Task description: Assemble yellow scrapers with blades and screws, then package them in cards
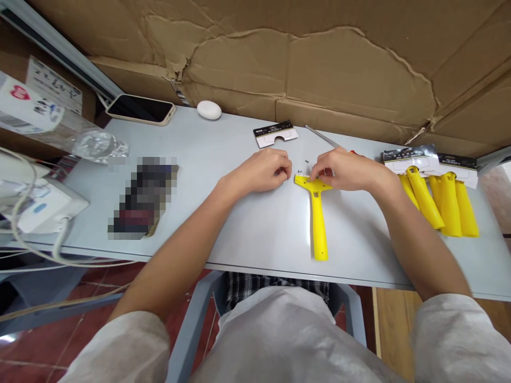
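A yellow scraper [318, 223] lies flat on the table, its wide head away from me and its handle pointing toward me. My right hand [343, 169] is over the right side of that head, fingertips pinched together at it; whatever they hold is too small to make out. Just left of the head, my left hand [268, 169] rests with curled fingers, and their contents are hidden. Two small screws [299, 171] lie beyond the scraper head. A thin metal shaft [323, 136] extends behind my right hand, with a bit of orange-red showing near its far end.
A black-and-white card [275, 134] lies beyond my left hand. Several yellow handles [450, 207] with packaging cards are at the right. Leftward are a phone [141, 109], a white oval object [209, 110], a blurred-out item [141, 199], a plastic bottle [91, 143] and cables. Cardboard walls the back.
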`<state>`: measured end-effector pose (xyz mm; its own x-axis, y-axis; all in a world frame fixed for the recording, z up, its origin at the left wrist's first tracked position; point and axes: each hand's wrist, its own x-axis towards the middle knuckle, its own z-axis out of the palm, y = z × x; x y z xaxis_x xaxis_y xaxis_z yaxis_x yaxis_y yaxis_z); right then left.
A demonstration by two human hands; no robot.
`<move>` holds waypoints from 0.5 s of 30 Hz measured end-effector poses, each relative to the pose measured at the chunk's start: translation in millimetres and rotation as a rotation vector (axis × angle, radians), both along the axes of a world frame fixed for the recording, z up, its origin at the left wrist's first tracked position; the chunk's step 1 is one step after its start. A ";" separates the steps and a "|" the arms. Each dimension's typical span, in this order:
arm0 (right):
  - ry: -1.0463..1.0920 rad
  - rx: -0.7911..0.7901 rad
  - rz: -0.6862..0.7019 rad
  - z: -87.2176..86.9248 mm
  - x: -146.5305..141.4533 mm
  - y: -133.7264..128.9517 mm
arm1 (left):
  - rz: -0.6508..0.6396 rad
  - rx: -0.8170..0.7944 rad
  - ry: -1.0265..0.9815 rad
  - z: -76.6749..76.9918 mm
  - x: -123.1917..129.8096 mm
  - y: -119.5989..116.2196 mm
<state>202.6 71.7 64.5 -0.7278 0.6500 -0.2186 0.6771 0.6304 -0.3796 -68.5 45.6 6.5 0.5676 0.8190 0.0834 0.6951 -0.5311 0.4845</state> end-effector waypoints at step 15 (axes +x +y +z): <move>0.014 0.014 0.022 -2.5 -2.8 -0.6 | -0.021 -0.014 0.034 6.5 7.8 -8.5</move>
<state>199.7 71.1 62.1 -0.7449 0.6368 -0.1991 0.6577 0.6506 -0.3797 -60.7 37.1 13.1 0.5872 0.8077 0.0525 0.7000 -0.5393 0.4681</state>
